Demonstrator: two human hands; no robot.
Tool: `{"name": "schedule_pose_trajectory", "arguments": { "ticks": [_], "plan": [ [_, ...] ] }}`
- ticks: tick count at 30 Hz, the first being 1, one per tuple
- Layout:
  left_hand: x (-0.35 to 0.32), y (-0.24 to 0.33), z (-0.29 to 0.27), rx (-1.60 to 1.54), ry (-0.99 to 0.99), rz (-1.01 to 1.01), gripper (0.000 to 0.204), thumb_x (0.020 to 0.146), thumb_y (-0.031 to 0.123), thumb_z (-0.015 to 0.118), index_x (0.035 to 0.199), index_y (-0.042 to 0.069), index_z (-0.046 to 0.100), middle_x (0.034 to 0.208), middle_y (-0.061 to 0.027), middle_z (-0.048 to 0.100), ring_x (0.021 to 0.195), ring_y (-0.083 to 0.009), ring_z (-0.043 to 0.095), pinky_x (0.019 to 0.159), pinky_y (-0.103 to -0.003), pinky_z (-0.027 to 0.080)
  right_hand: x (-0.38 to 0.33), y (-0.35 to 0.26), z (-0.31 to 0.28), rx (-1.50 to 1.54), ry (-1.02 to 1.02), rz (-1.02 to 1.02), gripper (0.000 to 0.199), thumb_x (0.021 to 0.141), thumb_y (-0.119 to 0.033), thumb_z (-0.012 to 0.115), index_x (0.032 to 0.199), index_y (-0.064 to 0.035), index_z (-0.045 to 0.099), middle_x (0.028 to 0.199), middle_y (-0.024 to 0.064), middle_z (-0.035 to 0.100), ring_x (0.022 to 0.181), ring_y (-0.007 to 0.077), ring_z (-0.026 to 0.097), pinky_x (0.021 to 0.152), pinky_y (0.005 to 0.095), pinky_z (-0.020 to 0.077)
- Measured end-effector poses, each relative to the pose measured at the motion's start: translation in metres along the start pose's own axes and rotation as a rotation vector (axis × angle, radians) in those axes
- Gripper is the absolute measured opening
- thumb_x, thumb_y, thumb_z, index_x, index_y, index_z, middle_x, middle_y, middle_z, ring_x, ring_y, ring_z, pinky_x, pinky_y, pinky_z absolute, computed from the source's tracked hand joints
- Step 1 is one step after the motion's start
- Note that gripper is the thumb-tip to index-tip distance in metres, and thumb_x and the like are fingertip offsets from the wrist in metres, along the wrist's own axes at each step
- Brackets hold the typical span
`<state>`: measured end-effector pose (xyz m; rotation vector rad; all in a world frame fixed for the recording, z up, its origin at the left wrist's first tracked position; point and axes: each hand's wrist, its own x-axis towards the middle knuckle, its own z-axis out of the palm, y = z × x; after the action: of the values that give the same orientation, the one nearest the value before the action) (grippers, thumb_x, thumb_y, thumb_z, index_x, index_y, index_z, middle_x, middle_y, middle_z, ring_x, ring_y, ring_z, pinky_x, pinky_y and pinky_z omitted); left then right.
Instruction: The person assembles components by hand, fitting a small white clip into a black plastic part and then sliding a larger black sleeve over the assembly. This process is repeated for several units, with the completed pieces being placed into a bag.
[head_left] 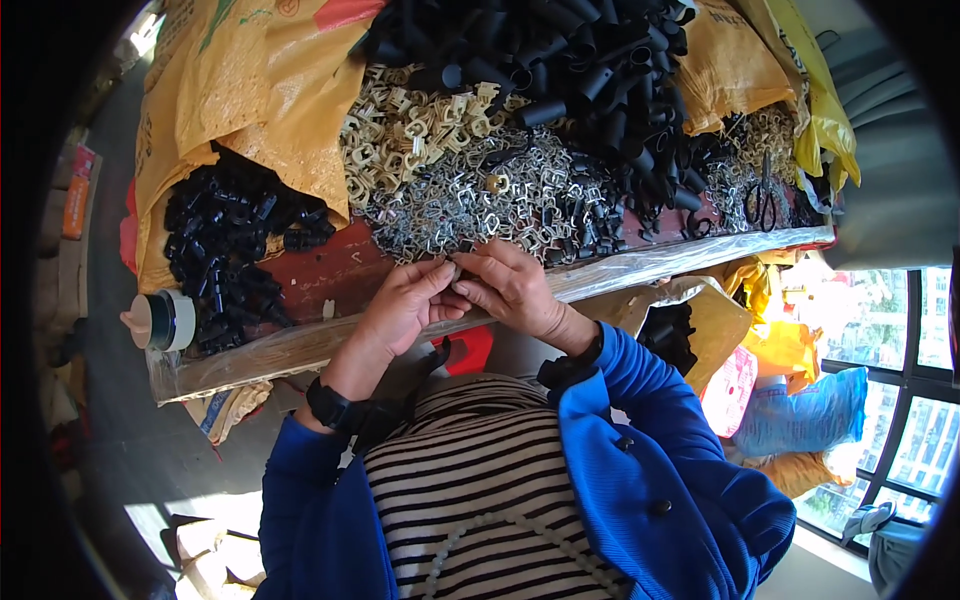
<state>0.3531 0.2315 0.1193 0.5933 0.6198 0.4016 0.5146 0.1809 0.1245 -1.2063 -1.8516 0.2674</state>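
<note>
My left hand (405, 300) and my right hand (512, 287) meet at the table's near edge, thumbs and fingertips pinched together. Between them is a tiny part, too small and too covered by fingers to name. Just beyond the fingertips spreads a heap of small silver metal clips (455, 205). Cream-coloured plastic clips (405, 125) are piled behind it on the left. Farther back rises a large mound of black plastic tubes (590, 85), which spills down to the right of the metal clips.
Black plastic fittings (225, 240) spill from an orange woven sack (255, 100) at left. A round lidded container (165, 320) stands at the table's left corner. Scissors (765, 195) lie at right near another metal heap. Plastic film covers the wooden table edge (650, 262). Bags (800, 410) stand by the window.
</note>
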Motion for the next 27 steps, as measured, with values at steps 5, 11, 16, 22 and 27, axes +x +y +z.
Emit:
{"name": "schedule_pose_trajectory", "arguments": {
  "ticks": [5, 11, 16, 22, 27],
  "plan": [
    [0.005, 0.000, 0.002, 0.083, 0.005, 0.051, 0.022, 0.083, 0.022, 0.049, 0.088, 0.001, 0.053, 0.075, -0.0071, 0.057, 0.062, -0.0126, 0.056, 0.055, -0.022, 0.048, 0.001, 0.037, -0.059, -0.280, 0.328, 0.271, 0.026, 0.066, -0.003, 0.063, 0.091, -0.0037, 0.055, 0.081, 0.0083, 0.052, 0.056, 0.0157, 0.050, 0.051, 0.0255, 0.0425],
    [0.004, 0.000, 0.007, 0.141, 0.007, 0.054, 0.022, 0.083, 0.022, 0.049, 0.085, 0.001, 0.054, 0.075, -0.0075, 0.057, 0.061, -0.0120, 0.056, 0.053, -0.022, 0.048, 0.015, 0.102, -0.136, -0.855, 0.265, 0.335, 0.035, 0.070, -0.010, 0.059, 0.103, -0.0052, 0.046, 0.088, 0.0091, 0.050, 0.068, 0.0183, 0.052, 0.057, 0.0279, 0.0431],
    [-0.002, -0.001, 0.012, 0.113, 0.042, 0.063, 0.020, 0.082, 0.021, 0.049, 0.089, 0.002, 0.052, 0.076, -0.0081, 0.057, 0.061, -0.0127, 0.056, 0.053, -0.021, 0.048, 0.018, 0.101, -0.150, -0.965, 0.088, 0.354, 0.035, 0.071, -0.012, 0.060, 0.101, -0.0046, 0.044, 0.088, 0.0099, 0.051, 0.072, 0.0175, 0.053, 0.058, 0.0275, 0.0443],
    [-0.002, -0.005, 0.002, 0.082, 0.061, 0.083, 0.020, 0.082, 0.017, 0.050, 0.095, 0.003, 0.049, 0.078, -0.0091, 0.057, 0.064, -0.0140, 0.057, 0.055, -0.022, 0.048, -0.004, 0.077, -0.107, 0.102, 0.346, 0.577, 0.034, 0.072, -0.017, 0.063, 0.095, -0.0023, 0.043, 0.085, 0.0090, 0.052, 0.073, 0.0131, 0.053, 0.055, 0.0231, 0.0454],
    [-0.010, -0.012, -0.013, 0.025, 0.060, 0.075, 0.018, 0.080, 0.014, 0.052, 0.095, 0.003, 0.050, 0.079, -0.0088, 0.057, 0.065, -0.0126, 0.055, 0.056, -0.021, 0.046, -0.006, 0.011, -0.028, 0.743, 0.113, 0.612, 0.037, 0.067, -0.017, 0.068, 0.089, -0.0020, 0.043, 0.086, 0.0096, 0.053, 0.066, 0.0122, 0.053, 0.056, 0.0213, 0.0470]
  ]
}}
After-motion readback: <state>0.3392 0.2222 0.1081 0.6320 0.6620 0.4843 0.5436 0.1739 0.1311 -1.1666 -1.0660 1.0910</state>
